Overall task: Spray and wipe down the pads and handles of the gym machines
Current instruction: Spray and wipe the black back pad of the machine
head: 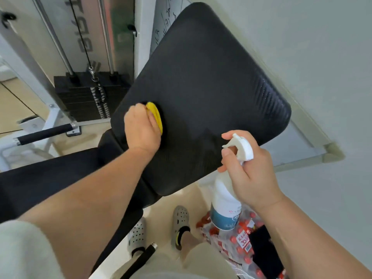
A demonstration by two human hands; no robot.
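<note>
Item 1, back pad [201, 93]: black, finely ribbed cover, broad slab with rounded corners, tilted up from a black seat pad [50, 178] at lower left. On my feed it fills the middle of the view.

Item 2, cloth [155, 115]: yellow, soft, bunched into a small wad, flat against the pad's lower left area.

Item 3, spray bottle [225, 198]: white plastic, rounded shoulders, blue band near the base, white trigger head [243, 148] with the nozzle turned toward the pad. It hangs just beside the pad's lower edge, not touching it.

Item 4, left hand [141, 129]: forearm stretched across the seat, back of the hand up, fingers curled over the cloth and pressing it to the pad.

Item 5, right hand [247, 170]: wrist bent, fingers wrapped round the bottle's neck, one finger across the trigger, thumb above the nozzle.

Item 6, surroundings: black weight stack [80, 97] on chrome guide rods; a foam-gripped handle [44, 133]; grey perforated clogs [181, 218] on pale floor.
</note>
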